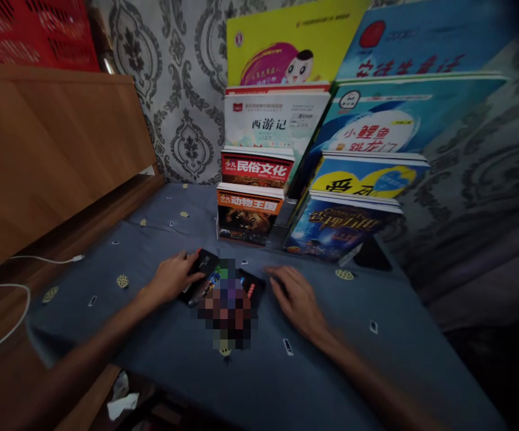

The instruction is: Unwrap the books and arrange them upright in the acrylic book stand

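Observation:
A dark-covered book (208,269) lies flat on the blue cloth (160,335), its middle blurred out. My left hand (172,278) grips the book's left edge, thumb on top and fingers curled round it. My right hand (295,296) rests to the right of the book, fingers stretched toward its right edge and lying flat on the cloth. Behind the book, two tiered rows of picture books stand against the wall: a left row with a lion-cover book (248,215) in front and a right row with a dark blue book (335,230) in front.
A wooden headboard (48,149) runs along the left, with a white cable (17,287) on its ledge. A red crate (30,33) sits at top left. Patterned wallpaper (182,90) backs the books. Crumpled tissue (122,401) lies below the cloth's edge.

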The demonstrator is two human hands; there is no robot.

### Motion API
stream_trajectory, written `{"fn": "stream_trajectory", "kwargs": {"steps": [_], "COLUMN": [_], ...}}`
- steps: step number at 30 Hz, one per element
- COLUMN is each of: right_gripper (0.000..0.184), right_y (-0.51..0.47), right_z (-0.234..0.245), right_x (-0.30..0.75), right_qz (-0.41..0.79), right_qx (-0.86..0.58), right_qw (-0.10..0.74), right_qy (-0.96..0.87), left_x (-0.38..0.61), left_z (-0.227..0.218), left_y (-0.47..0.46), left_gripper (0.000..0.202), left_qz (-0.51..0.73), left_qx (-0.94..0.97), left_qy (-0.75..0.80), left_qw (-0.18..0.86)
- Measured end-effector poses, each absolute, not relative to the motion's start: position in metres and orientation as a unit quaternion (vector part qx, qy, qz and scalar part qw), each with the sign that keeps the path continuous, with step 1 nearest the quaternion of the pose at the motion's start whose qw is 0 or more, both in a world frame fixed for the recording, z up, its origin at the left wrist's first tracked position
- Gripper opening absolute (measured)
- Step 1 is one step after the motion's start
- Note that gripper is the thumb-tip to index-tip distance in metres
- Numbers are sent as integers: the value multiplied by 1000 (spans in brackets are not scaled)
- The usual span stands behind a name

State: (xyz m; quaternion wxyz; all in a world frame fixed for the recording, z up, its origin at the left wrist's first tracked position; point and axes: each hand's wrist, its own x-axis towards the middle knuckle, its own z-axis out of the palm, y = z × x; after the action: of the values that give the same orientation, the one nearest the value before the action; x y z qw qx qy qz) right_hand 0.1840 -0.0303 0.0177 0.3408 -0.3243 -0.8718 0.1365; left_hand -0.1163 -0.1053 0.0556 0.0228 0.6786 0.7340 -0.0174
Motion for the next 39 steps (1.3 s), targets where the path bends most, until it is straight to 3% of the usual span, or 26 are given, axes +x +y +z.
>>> {"fn": "stream_trajectory", "kwargs": {"steps": [4,7,10,15,25,39], "right_gripper": [28,35,46,47,52,50], "right_y": [-49,-60,-64,-63,-48,-50], "right_z": [25,22,14,6,-5,-3], "right_x": [174,161,148,145,208,211], "right_qz": [129,114,98,89,87,88], "right_qx": [-291,-263,-265,-282,-385,-399], "right_qw": [318,280,238,188,195,185], "right_qy": [-893,-916,-929,-937,-898,-894], "left_x": [-72,-46,-31,-25,-29,-50], "left_z": [59,58,49,25,25,28], "left_y": [-104,-104,-102,-96,-96,-103], "left_gripper": [36,29,39,51,47,47], "left_qz": [-31,-34,0,27,41,36], "left_qx": [719,747,797,824,814,806], "left_qy": [693,664,600,563,576,591], "left_qw": [39,-13,-72,-61,-56,-23]}}
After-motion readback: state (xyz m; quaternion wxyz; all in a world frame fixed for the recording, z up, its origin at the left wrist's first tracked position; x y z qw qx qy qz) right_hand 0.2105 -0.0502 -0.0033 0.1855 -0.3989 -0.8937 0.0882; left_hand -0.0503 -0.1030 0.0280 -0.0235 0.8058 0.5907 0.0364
